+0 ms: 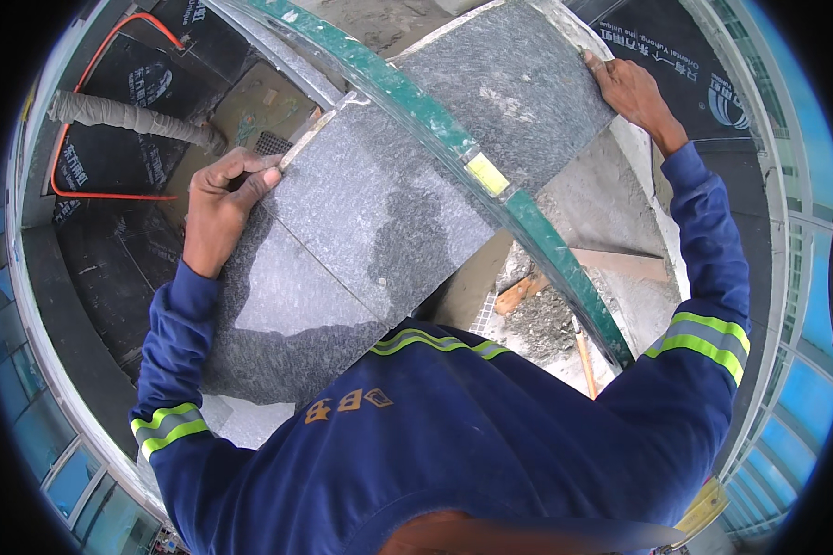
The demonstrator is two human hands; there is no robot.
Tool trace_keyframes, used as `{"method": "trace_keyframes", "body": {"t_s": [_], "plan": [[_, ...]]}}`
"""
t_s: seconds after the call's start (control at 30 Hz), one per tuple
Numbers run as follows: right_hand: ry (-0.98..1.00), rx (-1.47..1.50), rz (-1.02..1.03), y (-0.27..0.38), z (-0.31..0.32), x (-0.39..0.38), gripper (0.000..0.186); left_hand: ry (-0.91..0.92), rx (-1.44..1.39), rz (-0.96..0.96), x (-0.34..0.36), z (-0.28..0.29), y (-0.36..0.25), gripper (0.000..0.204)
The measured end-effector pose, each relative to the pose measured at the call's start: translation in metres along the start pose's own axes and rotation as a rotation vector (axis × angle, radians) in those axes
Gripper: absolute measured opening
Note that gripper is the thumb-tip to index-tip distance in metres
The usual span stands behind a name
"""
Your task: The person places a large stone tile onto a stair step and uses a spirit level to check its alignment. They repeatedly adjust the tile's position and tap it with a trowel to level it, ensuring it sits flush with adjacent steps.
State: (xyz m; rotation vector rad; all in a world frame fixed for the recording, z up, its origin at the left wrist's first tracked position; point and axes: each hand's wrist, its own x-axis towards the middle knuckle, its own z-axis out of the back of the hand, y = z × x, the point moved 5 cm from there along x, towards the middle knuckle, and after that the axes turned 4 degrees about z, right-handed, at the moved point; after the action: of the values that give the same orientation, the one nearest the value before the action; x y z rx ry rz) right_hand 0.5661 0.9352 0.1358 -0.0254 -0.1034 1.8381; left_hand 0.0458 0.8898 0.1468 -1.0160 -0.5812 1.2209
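Observation:
A grey stone slab (379, 176) spans the space between my hands, its surface marked by darker wet patches. My left hand (217, 203) grips its pale far edge at the left corner, thumb and fingers closed together. At the right end my right hand (634, 97) is closed over the stone's edge, fingertips touching the rim. Across the stone lies a long green spirit level (416, 111) with a yellow vial window; it hides part of the surface, and neither hand touches it. Beside a straight joint, nearer me, sits another partly wet grey slab (296, 305).
Black sheeting (93, 148) lines the left side, with an orange hose (76, 153) and a wrapped grey pipe (130, 116). Rough mortar (541, 319) and a wooden-handled tool (585, 361) lie below the level. Bluish glass panels (796, 398) stand beyond the curved wall.

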Motion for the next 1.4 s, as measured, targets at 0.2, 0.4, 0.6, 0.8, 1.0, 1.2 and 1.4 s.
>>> {"method": "trace_keyframes", "body": {"t_s": [0.2, 0.4, 0.6, 0.8, 1.0, 1.2, 1.4], "plan": [[0.158, -0.228, 0.07, -0.003, -0.009, 0.0, 0.039, -0.007, 0.019, -0.013, 0.002, -0.002, -0.002, 0.017], [0.219, -0.229, 0.043, 0.004, -0.004, 0.0, 0.041, -0.025, 0.011, 0.001, 0.0, -0.005, -0.005, 0.015], [0.114, 0.006, -0.129, 0.004, 0.007, 0.0, 0.055, -0.017, -0.001, -0.005, 0.0, -0.004, -0.005, 0.013], [0.015, 0.044, -0.14, 0.001, 0.003, -0.002, 0.072, -0.032, 0.006, 0.002, -0.001, -0.004, -0.004, 0.014], [-0.008, 0.05, -0.085, -0.001, 0.001, 0.0, 0.071, -0.03, 0.014, 0.005, 0.001, -0.005, -0.005, 0.015], [0.005, 0.061, -0.1, -0.002, 0.001, -0.001, 0.07, -0.01, -0.021, 0.016, 0.002, -0.005, -0.002, 0.01], [0.067, 0.053, -0.119, 0.0, 0.003, 0.002, 0.062, -0.011, -0.008, 0.031, 0.004, -0.003, -0.002, 0.007]]}}
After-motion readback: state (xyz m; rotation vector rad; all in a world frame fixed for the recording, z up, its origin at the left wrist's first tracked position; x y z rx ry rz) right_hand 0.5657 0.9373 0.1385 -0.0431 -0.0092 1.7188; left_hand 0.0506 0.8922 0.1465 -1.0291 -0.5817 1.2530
